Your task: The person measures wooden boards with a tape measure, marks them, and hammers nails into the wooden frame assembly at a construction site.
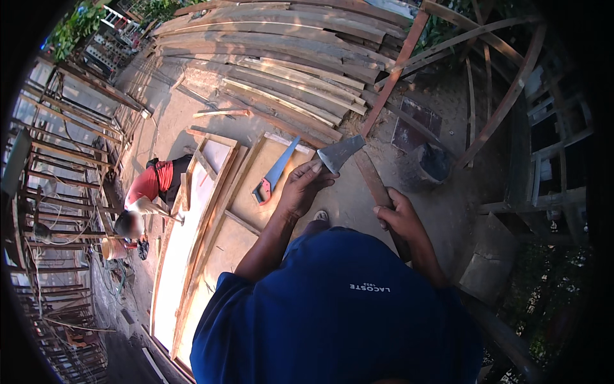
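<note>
An axe point(343, 152) with a dark, wedge-shaped metal head and a long wooden handle is held up in front of my body. My right hand point(404, 219) is closed around the lower half of the handle. At the head's wide cutting edge, my left hand point(304, 185) holds the blade between thumb and fingers. Below and left of the axe head lies a hand saw point(281, 164) with a bluish blade and a red-and-black grip. It rests on a wood-framed panel point(248, 197).
Another framed panel point(192, 240) lies alongside, where a person in a red shirt point(152, 184) bends over it. Long planks point(275, 51) are piled on the far ground. Timber posts point(403, 61) lean at the right, near a dark bucket-like container point(432, 163). Wooden racks point(61, 192) line the left.
</note>
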Demonstrator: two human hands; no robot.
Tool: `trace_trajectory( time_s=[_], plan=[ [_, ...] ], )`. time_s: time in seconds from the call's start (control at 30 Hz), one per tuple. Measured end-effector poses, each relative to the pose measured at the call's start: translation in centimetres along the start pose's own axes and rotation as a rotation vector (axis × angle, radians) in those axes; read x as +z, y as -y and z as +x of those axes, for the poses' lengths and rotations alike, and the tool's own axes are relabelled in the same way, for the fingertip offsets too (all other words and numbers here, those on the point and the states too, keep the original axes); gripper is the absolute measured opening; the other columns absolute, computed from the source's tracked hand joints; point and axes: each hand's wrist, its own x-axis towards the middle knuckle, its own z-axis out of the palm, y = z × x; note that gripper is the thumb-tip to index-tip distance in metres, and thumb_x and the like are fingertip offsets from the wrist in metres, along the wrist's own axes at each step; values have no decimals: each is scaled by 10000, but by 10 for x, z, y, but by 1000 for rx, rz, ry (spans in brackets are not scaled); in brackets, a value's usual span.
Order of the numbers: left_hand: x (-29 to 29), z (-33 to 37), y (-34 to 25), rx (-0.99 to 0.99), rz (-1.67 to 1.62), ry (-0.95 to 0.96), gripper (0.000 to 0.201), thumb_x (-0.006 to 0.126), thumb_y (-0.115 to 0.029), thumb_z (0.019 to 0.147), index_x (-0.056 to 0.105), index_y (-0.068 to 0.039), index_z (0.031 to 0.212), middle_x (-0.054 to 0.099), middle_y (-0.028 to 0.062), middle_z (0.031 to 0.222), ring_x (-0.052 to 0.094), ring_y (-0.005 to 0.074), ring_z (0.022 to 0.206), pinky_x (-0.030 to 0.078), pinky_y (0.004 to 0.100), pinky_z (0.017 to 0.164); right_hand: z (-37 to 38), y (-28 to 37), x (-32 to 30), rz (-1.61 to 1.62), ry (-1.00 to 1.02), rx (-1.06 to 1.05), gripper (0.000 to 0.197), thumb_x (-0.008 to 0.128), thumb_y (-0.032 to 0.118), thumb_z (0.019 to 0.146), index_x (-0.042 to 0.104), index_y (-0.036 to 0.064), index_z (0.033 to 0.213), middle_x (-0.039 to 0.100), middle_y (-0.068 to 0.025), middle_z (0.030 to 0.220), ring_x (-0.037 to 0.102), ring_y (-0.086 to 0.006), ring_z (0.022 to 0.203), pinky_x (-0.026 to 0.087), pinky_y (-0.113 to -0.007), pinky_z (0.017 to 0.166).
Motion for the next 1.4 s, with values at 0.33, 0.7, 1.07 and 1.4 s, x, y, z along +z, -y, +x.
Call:
trace_trajectory(
  time_s=[0.33,0.7,1.07,1.4],
  plan=[
    [-36,45,3,-124,-78,33,534,630,-325,1016,492,-52,1454,612,109,1378,586,203,1209,465,389,1019,76,18,13,-69,-33,14,332,616,68,913,570,-15,1231,562,-5,765,528,-82,610,431,-257,552],
    [-39,138,-17,-161,145,164,551,682,-422,983,579,-33,1360,633,43,1298,548,160,1228,422,353,1056,193,52,40,-232,-69,-81,543,585,-11,907,465,13,1436,623,-53,964,563,-78,733,446,-232,634],
    [-100,184,-65,341,109,-45,347,671,-225,1008,599,-15,1275,682,66,1151,622,146,1099,469,332,1012,293,75,72,-341,173,-327,544,601,84,956,446,-14,1468,586,-175,1331,609,-241,1160,486,-356,943],
    [-197,162,-119,547,382,-799,332,629,-170,970,542,-5,1245,595,29,879,584,113,743,508,300,694,351,-136,-151,-945,189,421,586,533,432,1019,579,-50,1349,663,-261,1255,633,-341,1181,457,-426,1029]
  ],
)
